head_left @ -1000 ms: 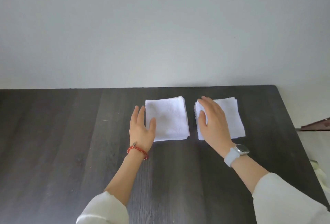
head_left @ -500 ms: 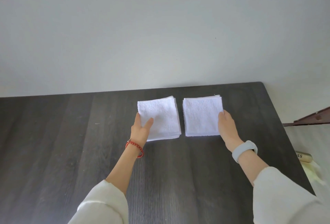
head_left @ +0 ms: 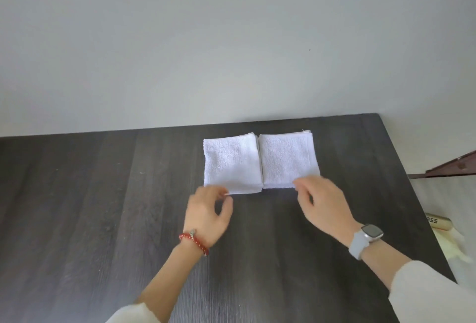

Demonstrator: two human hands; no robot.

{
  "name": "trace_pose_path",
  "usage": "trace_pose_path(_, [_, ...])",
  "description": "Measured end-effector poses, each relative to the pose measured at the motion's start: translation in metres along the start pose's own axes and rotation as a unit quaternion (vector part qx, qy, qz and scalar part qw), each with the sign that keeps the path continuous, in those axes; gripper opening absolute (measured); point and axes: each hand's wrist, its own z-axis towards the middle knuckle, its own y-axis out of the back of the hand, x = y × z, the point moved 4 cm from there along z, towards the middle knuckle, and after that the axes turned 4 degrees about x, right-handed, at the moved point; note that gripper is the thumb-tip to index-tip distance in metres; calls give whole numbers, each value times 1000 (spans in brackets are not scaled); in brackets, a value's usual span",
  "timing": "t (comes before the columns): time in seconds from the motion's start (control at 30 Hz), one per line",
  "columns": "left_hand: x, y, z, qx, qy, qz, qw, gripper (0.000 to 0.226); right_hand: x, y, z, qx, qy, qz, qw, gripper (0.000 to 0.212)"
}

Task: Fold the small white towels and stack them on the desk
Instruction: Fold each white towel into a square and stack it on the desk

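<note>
A: Where are the towels?

B: Two folded white stacks sit side by side, edges touching, near the far edge of the desk (head_left: 103,206), toward its far right corner. The left stack (head_left: 230,165) and the right stack (head_left: 287,159) each show several layers at the sides.

A: And the hands?

B: The left hand (head_left: 207,213) is at the left stack's near left corner, fingers curled, thumb and fingertips close together right at the cloth. The blur hides whether they pinch it. The right hand (head_left: 323,201) is at the right stack's near edge, fingers bent over it; I cannot tell if it grips.

A: Anything else?

B: A red bracelet (head_left: 194,241) on the left wrist, a watch (head_left: 371,232) on the right.
</note>
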Motion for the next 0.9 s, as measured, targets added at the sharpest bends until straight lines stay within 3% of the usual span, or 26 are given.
trace_pose_path(0.07, [5,-26,-10,150,0,59,987,60,5,-22,-11,154,5,-32,987,34])
trace_pose_path(0.13, [15,-43,-11,201,-15,130,971,74,1,-40,-9,229,5,-73,971,35])
trace_pose_path(0.5, [19,-48,44,183,-20,188,965,82,-10,-50,42,199,-13,-94,975,36])
trace_pose_path(0.77, [14,-53,89,182,-7,196,964,46,-19,-46,85,192,-23,-87,977,33])
trace_pose_path(0.9, [10,-53,87,164,-10,185,969,45,-18,-46,84,169,-24,-95,981,32])
